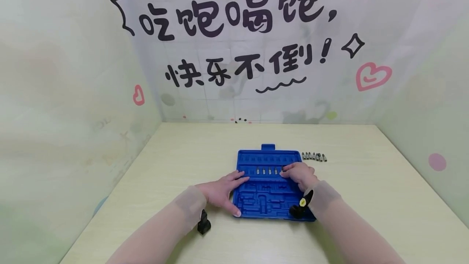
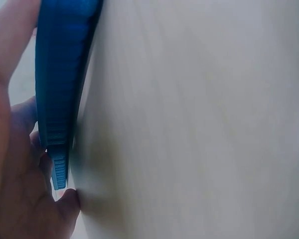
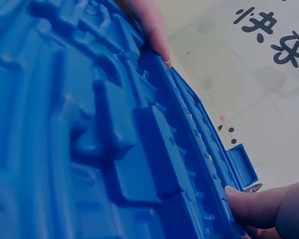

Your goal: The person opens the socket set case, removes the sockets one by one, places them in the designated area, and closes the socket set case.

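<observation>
An open blue plastic tool case (image 1: 253,211) lies on the table, its moulded recesses facing up. My left hand (image 1: 221,190) rests along its left edge with the fingers spread; in the left wrist view, the fingers lie beside the case's ribbed side wall (image 2: 60,89). A row of several short bit sockets (image 1: 269,171), silver with dark tips, stands in the case's middle row. At that row's right end, my right hand (image 1: 302,174) pinches another bit socket (image 3: 254,187) between thumb and fingers, mostly hidden by them.
Several more bit sockets (image 1: 314,157) lie lined up on the table just right of the case's far corner. A latch tab (image 1: 268,147) sticks out from the far edge. Black wrist cameras are worn on both wrists. Printed cloth walls enclose the table (image 1: 176,150).
</observation>
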A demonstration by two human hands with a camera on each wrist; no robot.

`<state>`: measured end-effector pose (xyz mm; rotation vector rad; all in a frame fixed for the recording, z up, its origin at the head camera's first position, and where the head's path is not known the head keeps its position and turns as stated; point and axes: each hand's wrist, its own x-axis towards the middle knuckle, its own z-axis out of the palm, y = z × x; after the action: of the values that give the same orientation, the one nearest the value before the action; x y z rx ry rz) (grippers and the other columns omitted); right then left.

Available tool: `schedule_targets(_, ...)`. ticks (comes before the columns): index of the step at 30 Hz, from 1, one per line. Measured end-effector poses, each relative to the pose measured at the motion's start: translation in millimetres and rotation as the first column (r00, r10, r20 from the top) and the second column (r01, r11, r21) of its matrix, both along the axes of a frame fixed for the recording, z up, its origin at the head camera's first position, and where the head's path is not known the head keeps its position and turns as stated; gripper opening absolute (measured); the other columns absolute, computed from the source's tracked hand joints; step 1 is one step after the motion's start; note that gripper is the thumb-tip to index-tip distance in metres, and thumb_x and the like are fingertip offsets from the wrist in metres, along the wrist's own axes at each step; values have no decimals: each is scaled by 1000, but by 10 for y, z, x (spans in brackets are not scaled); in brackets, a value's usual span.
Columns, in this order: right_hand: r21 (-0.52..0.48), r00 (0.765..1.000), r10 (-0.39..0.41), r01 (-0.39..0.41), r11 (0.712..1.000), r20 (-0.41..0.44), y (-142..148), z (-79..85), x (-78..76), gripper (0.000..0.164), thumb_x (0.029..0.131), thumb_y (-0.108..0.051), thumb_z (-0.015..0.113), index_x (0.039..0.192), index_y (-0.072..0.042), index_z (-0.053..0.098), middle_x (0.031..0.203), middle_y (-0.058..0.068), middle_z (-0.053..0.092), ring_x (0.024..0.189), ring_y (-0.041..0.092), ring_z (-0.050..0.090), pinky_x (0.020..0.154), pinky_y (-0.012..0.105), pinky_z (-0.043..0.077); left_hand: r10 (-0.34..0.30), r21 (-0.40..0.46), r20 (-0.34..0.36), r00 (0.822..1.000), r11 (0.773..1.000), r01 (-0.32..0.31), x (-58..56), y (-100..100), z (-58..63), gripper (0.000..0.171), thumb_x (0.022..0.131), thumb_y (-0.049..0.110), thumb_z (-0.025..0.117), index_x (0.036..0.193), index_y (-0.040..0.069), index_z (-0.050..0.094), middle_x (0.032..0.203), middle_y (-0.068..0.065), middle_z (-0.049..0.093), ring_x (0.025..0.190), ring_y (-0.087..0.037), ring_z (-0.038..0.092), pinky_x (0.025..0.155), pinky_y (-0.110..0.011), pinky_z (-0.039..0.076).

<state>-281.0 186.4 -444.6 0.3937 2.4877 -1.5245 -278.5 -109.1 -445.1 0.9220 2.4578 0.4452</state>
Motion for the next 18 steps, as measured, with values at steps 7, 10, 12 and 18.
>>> schedule_targets(7,26,1000,-24,24,999,-5,-14,-2,41,27,88,-15,70,110,0,69,136,36,23,123,53,16,102,66,15,-3,1,3,1000,1000,3,6,-6,-5,108,70,62,76,155,35,14,161,9,-1,147,-20,0,113,-52,18)
schedule_targets(10,34,999,-38,39,999,-5,-22,0,51,25,88,-17,71,107,-1,70,134,36,22,121,54,17,101,67,16,-1,1,1,1000,1000,1,9,-5,-7,108,70,63,76,155,36,14,161,10,-1,147,-20,0,113,-52,18)
schedule_targets(12,46,999,-43,43,998,-5,-27,-1,54,25,89,-18,71,107,-1,70,133,35,23,120,54,19,100,67,18,0,0,-1,1000,1000,0,11,-4,-6,109,70,63,76,155,36,14,161,10,-1,147,-20,0,113,-52,18)
schedule_targets(18,70,998,-52,54,996,-18,-30,-19,43,26,89,-21,71,108,-3,71,131,33,28,116,51,22,99,66,20,2,-2,-4,1000,1000,-2,0,1,1,108,70,63,76,155,36,14,161,9,-1,147,-21,0,113,-52,19)
